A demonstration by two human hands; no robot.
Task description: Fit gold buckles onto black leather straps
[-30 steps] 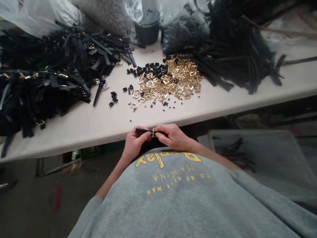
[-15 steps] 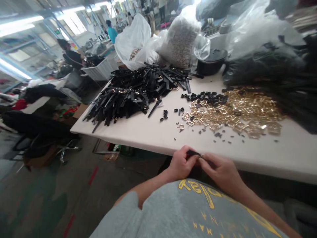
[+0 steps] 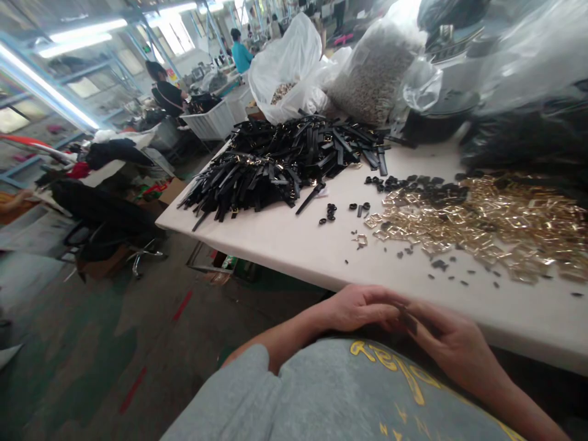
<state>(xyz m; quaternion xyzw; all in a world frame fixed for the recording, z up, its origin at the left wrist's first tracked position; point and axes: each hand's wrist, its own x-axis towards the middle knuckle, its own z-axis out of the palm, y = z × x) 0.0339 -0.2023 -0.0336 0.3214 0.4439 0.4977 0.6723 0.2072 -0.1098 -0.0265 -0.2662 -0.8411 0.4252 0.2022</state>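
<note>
My left hand [image 3: 365, 308] and my right hand [image 3: 448, 334] meet at the table's front edge, fingertips together. Both are closed around a short black strap [image 3: 404, 311], of which only a dark bit shows between the fingers. Fingers hide the rest of it, including any buckle. Beyond the hands, small black bits [image 3: 440, 264] lie scattered on the table. Farther right spreads a heap of gold square buckles [image 3: 505, 214], with black loops [image 3: 422, 184] along its back left side.
A large pile of black buckled straps [image 3: 275, 162] covers the table's [image 3: 275, 245] far left part. One strap [image 3: 310, 197] lies apart near a few black loops [image 3: 331, 213]. Filled plastic bags [image 3: 381, 67] stand behind. Co-workers [image 3: 168, 92] are in the background.
The view has swung left. My left hand's fingers have moved over the strap, which showed clearly between both hands before and is now mostly covered.
</note>
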